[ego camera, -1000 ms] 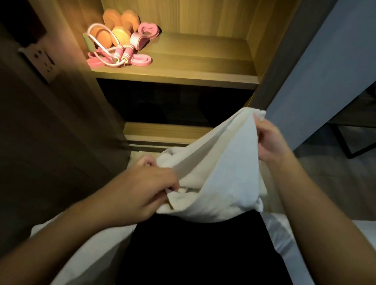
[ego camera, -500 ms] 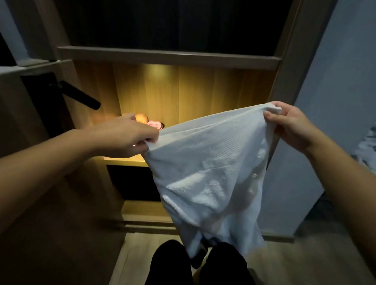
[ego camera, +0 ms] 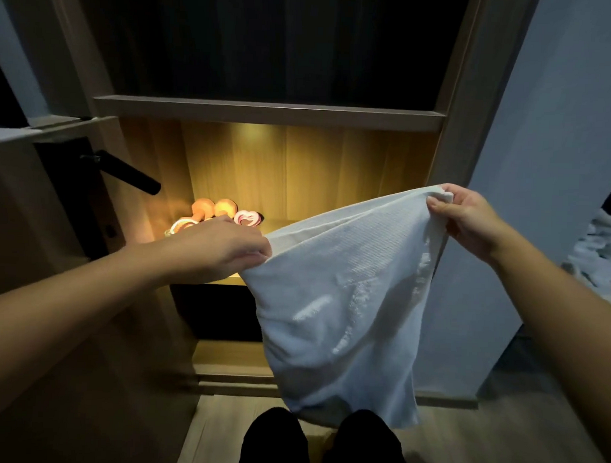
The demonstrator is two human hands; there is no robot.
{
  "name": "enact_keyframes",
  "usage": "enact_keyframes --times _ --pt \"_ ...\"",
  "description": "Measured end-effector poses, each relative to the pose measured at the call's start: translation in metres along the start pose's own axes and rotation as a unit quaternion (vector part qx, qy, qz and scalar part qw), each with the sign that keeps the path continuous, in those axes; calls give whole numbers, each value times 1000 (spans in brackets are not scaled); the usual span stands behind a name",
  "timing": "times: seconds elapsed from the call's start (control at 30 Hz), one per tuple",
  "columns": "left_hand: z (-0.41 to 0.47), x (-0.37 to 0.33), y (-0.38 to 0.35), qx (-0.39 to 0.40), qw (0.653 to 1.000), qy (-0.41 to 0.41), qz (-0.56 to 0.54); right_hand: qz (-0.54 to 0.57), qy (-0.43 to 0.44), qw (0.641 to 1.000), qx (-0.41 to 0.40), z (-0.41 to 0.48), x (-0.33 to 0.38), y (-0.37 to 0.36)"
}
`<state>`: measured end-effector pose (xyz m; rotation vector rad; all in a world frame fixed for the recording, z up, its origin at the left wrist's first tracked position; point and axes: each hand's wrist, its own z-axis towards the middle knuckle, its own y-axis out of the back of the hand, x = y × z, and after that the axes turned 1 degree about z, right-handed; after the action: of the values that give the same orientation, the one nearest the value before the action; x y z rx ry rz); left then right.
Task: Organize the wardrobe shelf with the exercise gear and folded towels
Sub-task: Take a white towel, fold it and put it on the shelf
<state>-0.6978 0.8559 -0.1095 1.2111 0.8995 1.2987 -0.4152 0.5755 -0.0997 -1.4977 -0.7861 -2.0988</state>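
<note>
**A:** What colours are showing mid-frame?

**B:** A white towel (ego camera: 346, 302) is filling the centre, its weave showing fine ribbed lines.

**A:** And around it?

**B:** The wooden shelf back (ego camera: 316, 173) is glowing warm amber. At centre left, orange dumbbells (ego camera: 211, 207) and a pink-and-white heart shape (ego camera: 248, 218) are catching that light. A black door handle (ego camera: 133, 173) is showing at left, black trousers (ego camera: 276, 441) at the bottom, and a pale grey-blue wall (ego camera: 541, 170) at right.

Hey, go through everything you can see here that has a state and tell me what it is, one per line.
white towel, unfolded, hanging from its two top corners.
left hand, pinches the towel's left corner.
right hand, pinches the towel's right corner.
orange dumbbells, lying at the shelf's left, partly hidden by the left hand.
pink heart-shaped piece, resting beside the dumbbells.
shelf, lit from above.
</note>
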Motion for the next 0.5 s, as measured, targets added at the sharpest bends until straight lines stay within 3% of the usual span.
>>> enact_keyframes --times 0.1,0.17,0.27,0.37,0.5 --pt "-3 -2 -7 53 998 17 -9 -15 -13 1000 14 -2 -6 -7" --pt "-8 -1 -13 3 988 86 -127 -10 -15 1000 16 -3 -11 -7" --pt "-16 1 -26 -143 918 188 -319 20 -12 1000 3 -5 -20 -4" --pt "-27 -7 -38 -180 865 189 -429 28 -11 1000 -2 -5 -24 -6" --pt "-40 -16 -44 -160 875 183 -419 43 -28 999 -4 -4 -32 -7"
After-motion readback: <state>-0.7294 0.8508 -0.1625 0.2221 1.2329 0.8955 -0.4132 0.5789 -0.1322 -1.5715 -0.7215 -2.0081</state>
